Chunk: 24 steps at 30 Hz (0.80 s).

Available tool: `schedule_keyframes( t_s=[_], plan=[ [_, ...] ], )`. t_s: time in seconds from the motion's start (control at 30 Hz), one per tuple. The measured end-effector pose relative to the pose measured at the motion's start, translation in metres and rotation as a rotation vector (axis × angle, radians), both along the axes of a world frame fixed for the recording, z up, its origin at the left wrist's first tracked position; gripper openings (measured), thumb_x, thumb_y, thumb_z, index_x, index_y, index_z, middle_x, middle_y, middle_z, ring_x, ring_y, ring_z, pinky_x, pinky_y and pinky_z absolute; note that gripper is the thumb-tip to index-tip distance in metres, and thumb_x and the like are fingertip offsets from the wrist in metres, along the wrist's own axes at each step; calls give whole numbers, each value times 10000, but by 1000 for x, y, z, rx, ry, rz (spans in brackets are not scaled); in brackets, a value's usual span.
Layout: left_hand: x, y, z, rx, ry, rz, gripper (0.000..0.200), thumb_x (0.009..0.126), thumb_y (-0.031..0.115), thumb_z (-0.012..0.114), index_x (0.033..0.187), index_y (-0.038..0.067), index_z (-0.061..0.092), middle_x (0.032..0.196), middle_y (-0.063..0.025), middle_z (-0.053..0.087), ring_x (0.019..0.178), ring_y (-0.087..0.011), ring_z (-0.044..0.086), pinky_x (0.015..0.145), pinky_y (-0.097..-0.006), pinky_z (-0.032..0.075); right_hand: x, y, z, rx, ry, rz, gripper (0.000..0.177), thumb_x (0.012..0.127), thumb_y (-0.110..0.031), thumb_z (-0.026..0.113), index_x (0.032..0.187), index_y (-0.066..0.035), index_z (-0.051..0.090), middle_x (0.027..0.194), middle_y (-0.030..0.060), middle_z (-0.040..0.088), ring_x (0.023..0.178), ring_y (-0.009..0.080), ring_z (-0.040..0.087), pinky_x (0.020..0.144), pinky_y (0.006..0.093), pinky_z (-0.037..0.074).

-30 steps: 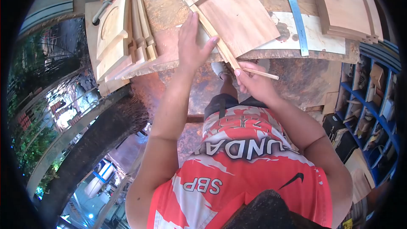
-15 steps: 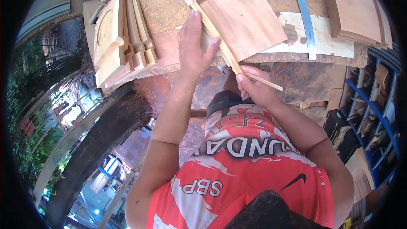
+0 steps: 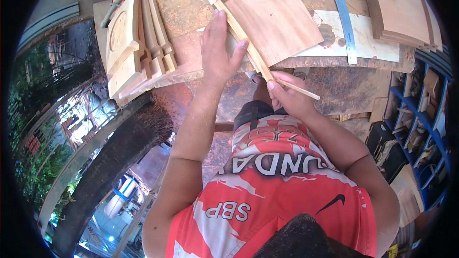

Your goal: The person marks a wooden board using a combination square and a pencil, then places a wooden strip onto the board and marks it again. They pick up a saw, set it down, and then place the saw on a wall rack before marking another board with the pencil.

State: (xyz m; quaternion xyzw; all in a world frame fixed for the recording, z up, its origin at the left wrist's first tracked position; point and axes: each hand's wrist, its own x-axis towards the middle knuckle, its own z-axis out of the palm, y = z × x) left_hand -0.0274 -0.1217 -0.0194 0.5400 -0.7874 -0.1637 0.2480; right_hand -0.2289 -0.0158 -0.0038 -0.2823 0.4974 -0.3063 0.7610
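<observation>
Wears a red-and-white sports jersey of smooth cloth (image 3: 287, 191) over dark cloth shorts (image 3: 243, 117).

Carries ragged white splashes over the red, large white block letters edged in black (image 3: 277, 165) across the chest, and outlined figures (image 3: 272, 137) lower down, too creased to read. Bears small white dark-edged letters "SBP" (image 3: 227, 211) high on the left, and a slim black curved swoosh (image 3: 331, 203) high on the right. Has a narrow black strip (image 3: 254, 119) at the waist and pale footwear (image 3: 252, 75), mostly hidden. Goes bare from upper arms to left hand (image 3: 220, 52) and right hand (image 3: 294, 96).

Fingers (image 3: 218, 27) on wooden strip (image 3: 254, 55) beside panel (image 3: 275, 19)
</observation>
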Motion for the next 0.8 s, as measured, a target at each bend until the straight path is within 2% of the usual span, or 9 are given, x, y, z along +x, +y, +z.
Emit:
schedule_keyframes(
  t_s=[0.2, 0.27, 0.3, 0.37, 0.57, 0.8],
  plan=[
    [-1, 0, 2, 8, 7, 0, 772, 845, 388, 645, 1410, -53, 358, 1411, -278, 416, 1251, -424, 430, 1059, -478, 327, -1, 0, -1, -19, -8, -8, 345, 958, -217, 580, 1216, 11, 575, 701, -10, 571, 554, 47, 542, 486, 197, 464],
    [-1, -1, 0, -87, -7, -31, 733, 862, 282, 644, 1447, -27, 328, 1298, -230, 515, 1144, -353, 501, 987, -432, 387, 0, -1, 2, -6, -8, -20, 335, 956, -222, 584, 1196, 12, 582, 697, -13, 563, 557, 46, 535, 493, 195, 460],
    [-1, 0, 0, -80, -5, -31, 733, 862, 282, 644, 1447, -27, 328, 1298, -230, 515, 1144, -353, 501, 987, -432, 387, 1, -1, 4, 6, -6, -31, 327, 954, -227, 588, 1176, 12, 588, 693, -16, 555, 560, 45, 527, 501, 194, 457],
    [-1, 0, 1, -5, 14, -10, 772, 826, 325, 676, 1413, -54, 349, 1414, -277, 413, 1254, -430, 424, 1061, -473, 334, 0, -1, 3, 20, -9, -33, 331, 953, -224, 591, 1182, 14, 586, 694, -16, 556, 559, 46, 527, 497, 195, 454],
    [-1, 0, -1, -31, -2, -23, 773, 807, 261, 688, 1423, -48, 338, 1420, -281, 404, 1267, -417, 419, 1059, -473, 336, 0, 1, -1, -15, -12, -35, 333, 953, -222, 593, 1190, 13, 584, 695, -16, 553, 551, 45, 524, 485, 197, 443],
    [0, 0, -3, -39, 9, -27, 782, 802, 271, 693, 1421, -50, 340, 1408, -282, 418, 1257, -417, 433, 1058, -472, 334, 2, 3, -3, -35, -33, -47, 325, 954, -226, 592, 1183, 3, 590, 700, -20, 550, 544, 44, 518, 482, 198, 446]
  ],
)
